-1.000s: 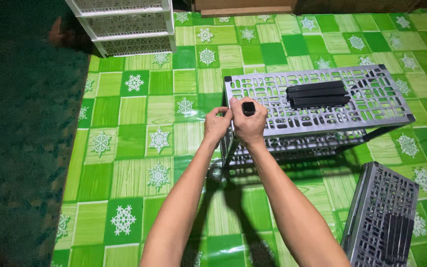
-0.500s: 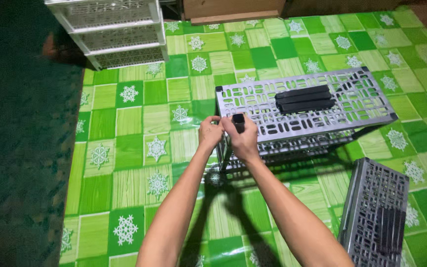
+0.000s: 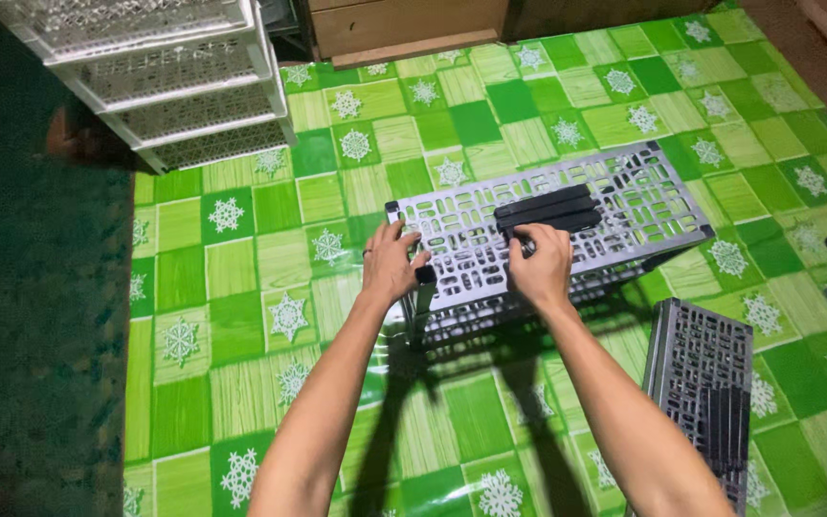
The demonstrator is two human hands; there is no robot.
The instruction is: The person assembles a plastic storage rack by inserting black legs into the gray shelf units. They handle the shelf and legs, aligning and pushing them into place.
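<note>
A grey perforated shelf panel [image 3: 547, 230] lies flat on top of a low rack frame [image 3: 490, 321] in the middle of the frame, a little right of centre, with the frame's lower tier showing beneath its near edge. On the panel, toward its upper middle, rests a bundle of black bars [image 3: 546, 211], lying lengthwise along the panel.

The left hand [image 3: 390, 268] sits at the panel's near left corner — fingers curled over the edge, thumb closing toward a small black cap [image 3: 425, 274] at that corner, which it seems to pinch against the panel. The right hand [image 3: 540, 263] rests on the panel just below the black bars, fingers bent and held together, their tips touching the bundle's near side; whether they actually grasp a bar cannot be told from here.

Everything stands on a green checked floor mat [image 3: 241, 287] printed with white snowflakes. At the lower right of the frame a second grey perforated panel [image 3: 705, 378] lies on the mat, well apart from the hands. In the upper left stands a white plastic drawer unit [image 3: 165, 77], and at the top centre — a brown wooden cabinet base [image 3: 404, 24]
</note>
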